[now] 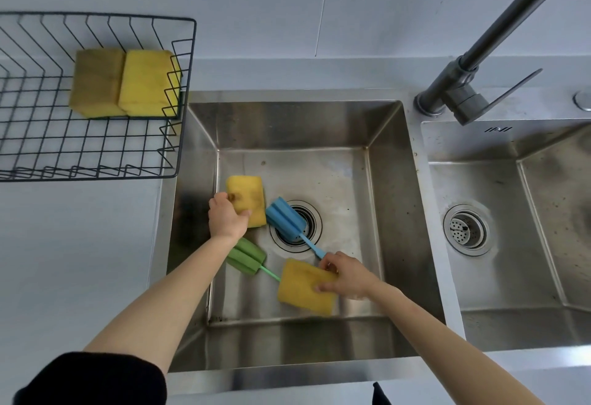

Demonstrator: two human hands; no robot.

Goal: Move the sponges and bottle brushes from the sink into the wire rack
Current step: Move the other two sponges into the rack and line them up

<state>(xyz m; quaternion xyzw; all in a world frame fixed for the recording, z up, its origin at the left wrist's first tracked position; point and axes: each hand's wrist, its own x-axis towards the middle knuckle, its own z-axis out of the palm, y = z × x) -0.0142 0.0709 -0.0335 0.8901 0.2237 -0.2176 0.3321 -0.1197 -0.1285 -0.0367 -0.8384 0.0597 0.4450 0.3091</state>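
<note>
Inside the steel sink [387, 199], my left hand [225, 217] grips the lower left edge of a yellow sponge [248, 195] on the sink floor. My right hand [347, 273] holds the right edge of a second yellow sponge [302, 286], close to the blue brush's handle tip. A blue bottle brush [284, 219] lies across the drain. A green bottle brush [248, 256] rests partly under my left forearm, its handle running toward the second sponge. The black wire rack [96, 161] on the counter at the upper left holds two yellow sponges [124, 83].
A dark faucet [463, 84] rises at the upper right, its spout reaching out of the frame. A second sink basin [524, 244] with its own drain lies to the right. White counter surrounds the rack; a white tiled wall stands behind.
</note>
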